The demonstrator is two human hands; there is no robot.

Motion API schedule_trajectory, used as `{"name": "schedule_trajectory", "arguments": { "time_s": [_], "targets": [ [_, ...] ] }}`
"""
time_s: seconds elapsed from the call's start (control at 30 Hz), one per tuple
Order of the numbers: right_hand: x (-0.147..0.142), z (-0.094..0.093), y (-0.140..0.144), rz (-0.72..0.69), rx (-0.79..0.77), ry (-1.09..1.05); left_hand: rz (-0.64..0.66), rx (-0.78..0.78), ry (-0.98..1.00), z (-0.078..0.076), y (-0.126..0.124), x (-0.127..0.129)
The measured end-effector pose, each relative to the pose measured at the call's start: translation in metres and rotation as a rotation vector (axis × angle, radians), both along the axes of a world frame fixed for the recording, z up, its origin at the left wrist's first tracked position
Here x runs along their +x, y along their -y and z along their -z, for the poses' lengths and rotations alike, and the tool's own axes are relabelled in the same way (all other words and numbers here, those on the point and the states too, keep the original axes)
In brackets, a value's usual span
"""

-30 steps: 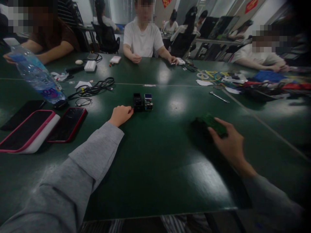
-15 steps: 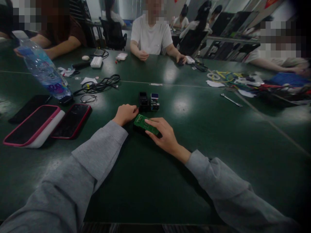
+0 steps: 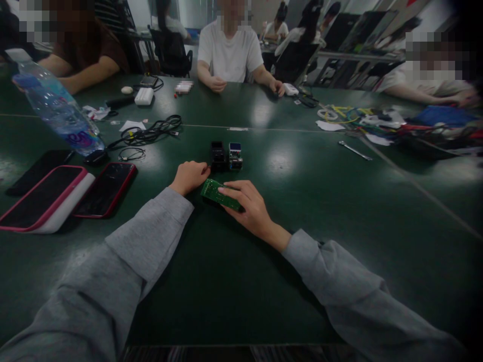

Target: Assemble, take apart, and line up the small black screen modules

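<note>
My right hand [image 3: 251, 208] grips a green circuit board [image 3: 213, 192] from its right end. The fingers lie across the top face, and the thumb is at the near edge, partly hidden. Something dark shows under the board. Just beyond the board's left end, my left hand [image 3: 189, 177] rests with its fingers curled closed; what they hold, if anything, is hidden. Close to those fingertips stands a small black device [image 3: 218, 156]. Right beside it is a small electronic module [image 3: 235, 156] with a little screen on top.
At left lie a pink-cased phone [image 3: 43, 196], a red-cased phone [image 3: 107, 190] and plastic bottles [image 3: 64, 115]. Black cables [image 3: 154, 130] are coiled behind them. A wrench [image 3: 354, 151] and a heap of wires [image 3: 396, 125] lie to the right. Several people sit around.
The whole view has shifted slightly, so things sit a little further left. The board's tilt in my right hand has changed slightly, and less of the thumb shows. The left hand stays curled.
</note>
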State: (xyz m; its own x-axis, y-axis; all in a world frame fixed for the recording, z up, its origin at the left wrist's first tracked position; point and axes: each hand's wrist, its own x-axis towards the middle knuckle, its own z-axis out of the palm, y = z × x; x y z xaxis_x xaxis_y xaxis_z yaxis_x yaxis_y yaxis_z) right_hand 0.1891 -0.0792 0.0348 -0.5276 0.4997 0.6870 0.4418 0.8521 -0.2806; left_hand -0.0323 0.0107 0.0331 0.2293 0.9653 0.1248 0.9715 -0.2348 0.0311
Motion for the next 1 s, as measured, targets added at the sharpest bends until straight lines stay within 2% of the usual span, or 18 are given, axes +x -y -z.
{"name": "schedule_trajectory", "arguments": {
  "time_s": [0.2,0.5,0.67,0.83,0.93,1.0],
  "targets": [
    [-0.001,0.0,0.0,-0.01,-0.026,-0.036,0.008,0.02,0.015,0.001,0.001,0.0],
    [-0.002,0.002,-0.002,-0.012,-0.126,0.041,0.007,0.046,-0.001,0.002,0.001,0.0],
    [-0.002,0.001,-0.001,0.019,-0.164,-0.054,-0.001,0.038,-0.003,0.002,0.001,0.001],
    [0.002,-0.001,-0.008,0.095,-0.225,-0.199,0.004,0.025,0.001,0.0,0.001,0.001],
    [0.013,0.004,-0.03,0.219,-0.233,-0.281,0.013,0.02,0.004,0.0,0.001,0.001],
    [0.023,0.009,-0.05,0.309,-0.18,-0.283,0.018,0.022,0.006,0.0,0.001,0.0]
  ]
}}
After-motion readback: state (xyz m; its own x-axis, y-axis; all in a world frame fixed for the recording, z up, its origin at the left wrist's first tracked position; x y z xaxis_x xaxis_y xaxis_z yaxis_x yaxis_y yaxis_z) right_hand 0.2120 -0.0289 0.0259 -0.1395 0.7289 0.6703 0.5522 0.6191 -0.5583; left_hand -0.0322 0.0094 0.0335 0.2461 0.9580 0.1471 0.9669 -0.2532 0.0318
